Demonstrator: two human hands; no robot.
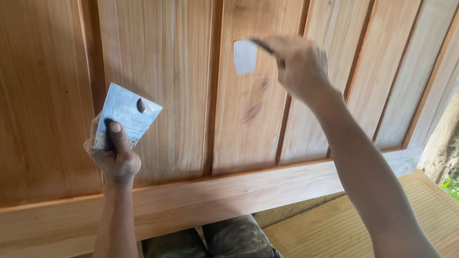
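Knees at bottom; L hand (pixel 115 155) pinching thin grey palette card (pixel 124 114) by lower edge, light, bendy. Farther: R hand (pixel 298 64) closed on small white scraper (pixel 245 56), stiff, flat against wood panel (pixel 173 77).

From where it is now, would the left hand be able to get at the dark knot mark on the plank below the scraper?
Probably yes. The left hand holds a flat metal plate against the wooden panel, and bare planks lie between it and the knot mark; only the plate occupies it.

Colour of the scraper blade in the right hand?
White, on the scraper blade held by the right hand; head view.
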